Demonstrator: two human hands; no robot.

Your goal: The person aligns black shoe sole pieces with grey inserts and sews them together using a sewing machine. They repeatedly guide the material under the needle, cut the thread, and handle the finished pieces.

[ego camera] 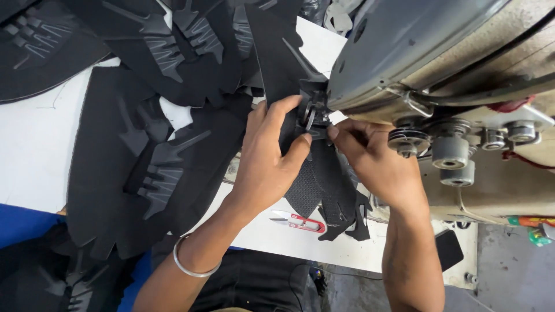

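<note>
You sit at a white table (34, 150) with a big grey sewing machine (416, 52) on the right side of it. Lots of black shoe pieces (167, 86) with grey marks lie in a heap across the table, and more spill over the near edge at the lower left. A small pair of red and silver snips (300, 221) lies on the table just under your hands.

Your left hand (269, 156) grips a black mesh shoe piece (324, 179) with the thumb on the near side and the fingers curled over the top, right beside the sewing foot. A silver bangle (193, 263) sits on that wrist. Your right hand (376, 164) pinches the same piece from the other side, its fingertips touching it close to the foot. The piece hangs down between your two hands and over the table edge.
</note>
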